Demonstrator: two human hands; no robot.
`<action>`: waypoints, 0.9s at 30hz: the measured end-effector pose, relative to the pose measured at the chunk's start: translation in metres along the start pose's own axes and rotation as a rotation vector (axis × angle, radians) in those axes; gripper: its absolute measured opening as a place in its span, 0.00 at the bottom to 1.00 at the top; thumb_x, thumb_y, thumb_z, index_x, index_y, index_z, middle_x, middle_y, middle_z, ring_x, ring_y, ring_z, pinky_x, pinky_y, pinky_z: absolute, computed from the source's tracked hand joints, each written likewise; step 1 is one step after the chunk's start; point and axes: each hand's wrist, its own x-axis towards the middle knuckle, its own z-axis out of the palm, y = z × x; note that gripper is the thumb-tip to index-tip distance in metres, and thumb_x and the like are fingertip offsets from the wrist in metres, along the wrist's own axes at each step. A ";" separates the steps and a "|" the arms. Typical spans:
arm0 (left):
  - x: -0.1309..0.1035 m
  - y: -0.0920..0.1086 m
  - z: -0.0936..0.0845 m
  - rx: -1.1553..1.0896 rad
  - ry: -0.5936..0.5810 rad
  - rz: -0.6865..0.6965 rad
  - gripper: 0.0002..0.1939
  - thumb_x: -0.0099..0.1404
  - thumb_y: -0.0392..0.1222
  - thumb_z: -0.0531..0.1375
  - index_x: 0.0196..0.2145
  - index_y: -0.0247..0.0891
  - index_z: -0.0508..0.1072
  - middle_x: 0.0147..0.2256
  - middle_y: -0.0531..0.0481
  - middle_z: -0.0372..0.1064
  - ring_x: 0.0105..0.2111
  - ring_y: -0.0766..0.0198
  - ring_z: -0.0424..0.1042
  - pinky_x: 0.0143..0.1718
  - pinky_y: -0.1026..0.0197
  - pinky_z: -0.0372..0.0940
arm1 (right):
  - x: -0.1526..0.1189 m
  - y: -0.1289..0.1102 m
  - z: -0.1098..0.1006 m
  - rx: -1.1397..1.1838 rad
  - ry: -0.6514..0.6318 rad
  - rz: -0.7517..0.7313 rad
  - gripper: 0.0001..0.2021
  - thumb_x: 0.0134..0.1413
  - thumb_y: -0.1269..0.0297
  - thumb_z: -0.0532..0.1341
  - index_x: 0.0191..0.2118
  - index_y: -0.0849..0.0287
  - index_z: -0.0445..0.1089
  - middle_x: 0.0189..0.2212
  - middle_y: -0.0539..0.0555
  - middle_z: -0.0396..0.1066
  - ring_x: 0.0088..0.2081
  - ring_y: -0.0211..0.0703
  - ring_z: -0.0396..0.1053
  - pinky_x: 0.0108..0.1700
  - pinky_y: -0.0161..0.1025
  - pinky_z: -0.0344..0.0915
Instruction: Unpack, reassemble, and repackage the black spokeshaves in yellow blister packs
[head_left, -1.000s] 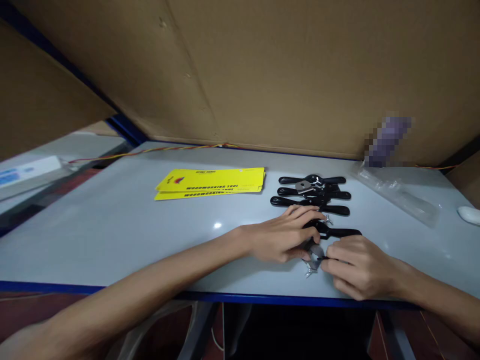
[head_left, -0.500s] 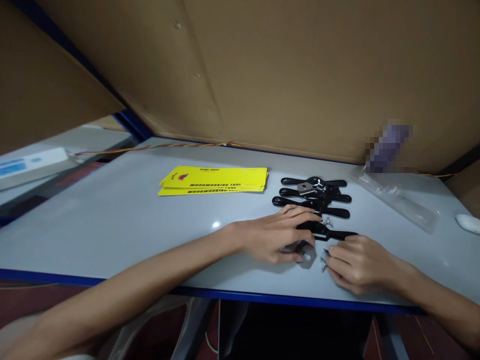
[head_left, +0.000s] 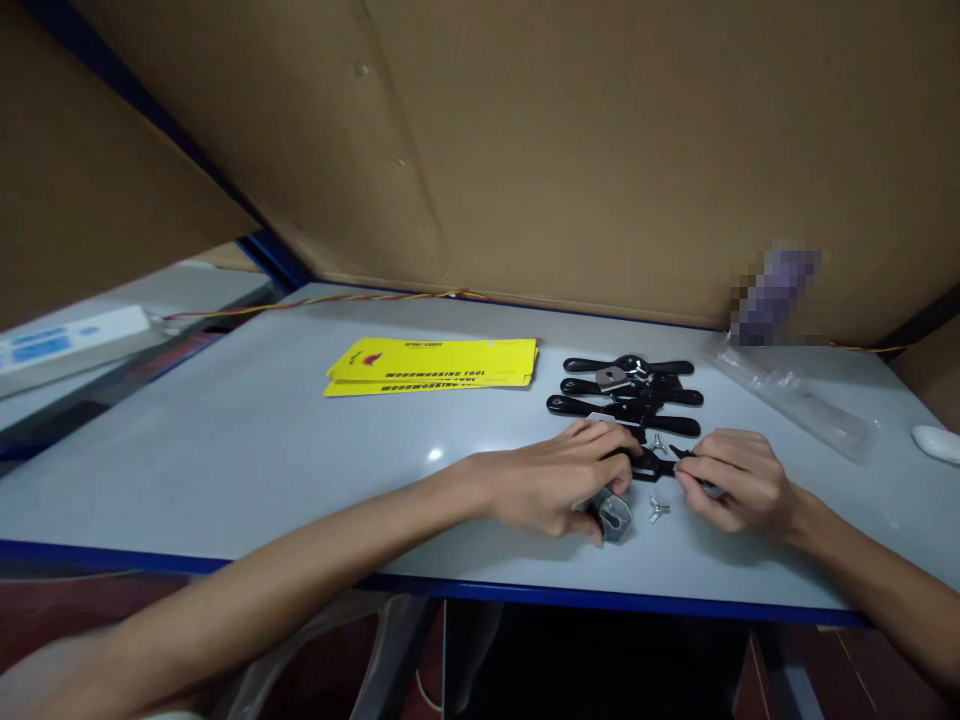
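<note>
My left hand (head_left: 566,482) is closed round the edge of a grey metal blade (head_left: 618,518) with a slot in it, low over the table. Its fingers cover part of the nearest black spokeshave (head_left: 645,470). My right hand (head_left: 739,480) pinches a small black pointed piece (head_left: 677,453) beside that spokeshave's right handle, which the fingers hide. A silver wing screw (head_left: 658,509) lies between the hands, and a second wing screw (head_left: 659,444) sits just behind the near spokeshave. Several more black spokeshaves (head_left: 667,426) are lined up behind, with a loose blade (head_left: 613,379) resting on them.
Yellow printed cards (head_left: 442,362) are stacked left of the spokeshaves. A clear plastic sleeve (head_left: 795,400) lies at the right, with a white object (head_left: 936,443) by the table edge. Cardboard panels (head_left: 570,150) wall the back. A white box (head_left: 75,345) is at far left.
My right hand has moved away from me with the black piece, from beside the near wing screw to the spokeshave's handle. The blade in my left hand has tilted and shifted slightly.
</note>
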 end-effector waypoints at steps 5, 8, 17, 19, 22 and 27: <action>0.003 -0.003 0.001 0.073 0.016 0.075 0.12 0.57 0.25 0.59 0.34 0.41 0.68 0.35 0.50 0.74 0.39 0.57 0.69 0.44 0.54 0.62 | 0.000 0.005 0.003 -0.022 0.096 0.058 0.05 0.60 0.69 0.67 0.32 0.57 0.74 0.23 0.49 0.73 0.22 0.35 0.68 0.25 0.34 0.65; 0.004 -0.005 0.007 0.027 0.090 0.092 0.09 0.63 0.28 0.58 0.37 0.41 0.70 0.35 0.50 0.76 0.37 0.59 0.71 0.42 0.55 0.63 | 0.000 0.004 0.003 0.049 0.131 0.137 0.04 0.58 0.63 0.67 0.36 0.58 0.76 0.25 0.51 0.75 0.22 0.38 0.69 0.24 0.36 0.66; 0.019 -0.005 0.021 -0.352 0.602 -0.212 0.07 0.70 0.41 0.58 0.40 0.38 0.75 0.42 0.46 0.80 0.43 0.59 0.77 0.48 0.52 0.71 | -0.002 0.002 0.009 0.057 0.063 0.229 0.09 0.60 0.75 0.60 0.38 0.59 0.79 0.27 0.51 0.77 0.19 0.33 0.65 0.21 0.32 0.63; 0.023 -0.007 0.023 -0.314 0.632 -0.232 0.07 0.69 0.42 0.60 0.37 0.39 0.77 0.39 0.47 0.80 0.42 0.59 0.76 0.48 0.51 0.71 | -0.003 0.003 0.010 0.060 0.058 0.235 0.10 0.60 0.76 0.60 0.40 0.59 0.79 0.28 0.52 0.78 0.19 0.31 0.64 0.21 0.32 0.63; 0.026 -0.010 0.026 -0.260 0.603 -0.273 0.07 0.69 0.44 0.61 0.36 0.39 0.77 0.35 0.49 0.79 0.36 0.61 0.76 0.45 0.53 0.70 | -0.003 0.005 0.011 0.044 0.069 0.234 0.12 0.60 0.78 0.60 0.43 0.59 0.79 0.31 0.52 0.79 0.22 0.33 0.69 0.23 0.32 0.67; 0.026 -0.015 0.030 -0.097 0.543 -0.283 0.05 0.68 0.42 0.64 0.39 0.39 0.74 0.35 0.50 0.79 0.36 0.60 0.78 0.47 0.52 0.68 | -0.003 0.009 0.013 0.056 0.098 0.215 0.13 0.62 0.77 0.60 0.47 0.57 0.78 0.34 0.53 0.80 0.30 0.38 0.76 0.31 0.35 0.73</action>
